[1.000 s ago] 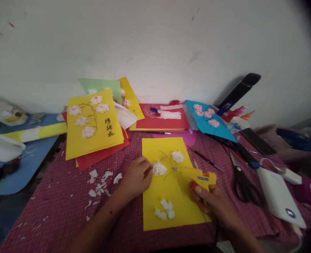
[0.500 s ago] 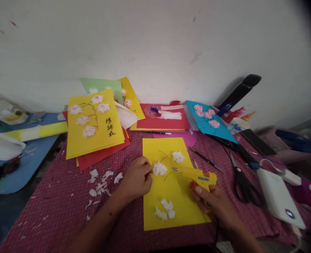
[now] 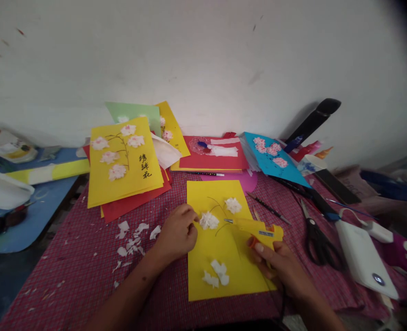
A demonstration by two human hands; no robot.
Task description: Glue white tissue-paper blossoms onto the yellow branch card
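A yellow card [image 3: 220, 257] lies on the red checked cloth [image 3: 82, 276] in front of me. Two white paper flowers sit on its upper part, one [image 3: 208, 220] by my left hand and one [image 3: 233, 205] further up. My left hand [image 3: 178, 232] is closed in a pinch at the edge of the nearer flower, resting on the card's left edge. My right hand [image 3: 275, 259] grips a yellow glue gun [image 3: 255, 227] with a finger on its orange trigger; the nozzle points left toward the nearer flower. More white petals [image 3: 217, 274] lie lower on the card.
Finished flower cards in yellow [image 3: 122, 161], red [image 3: 212, 154] and blue [image 3: 272, 158] lean at the wall. White paper scraps [image 3: 131, 239] lie to the left. Black scissors [image 3: 315, 234], a white power bank [image 3: 362, 257], pencils [image 3: 268, 209] and a paper cup [image 3: 312, 163] are on the right.
Almost nothing has moved. My left hand stays pinched at the white flower and my right hand keeps the glue gun aimed at it, shifted very slightly.
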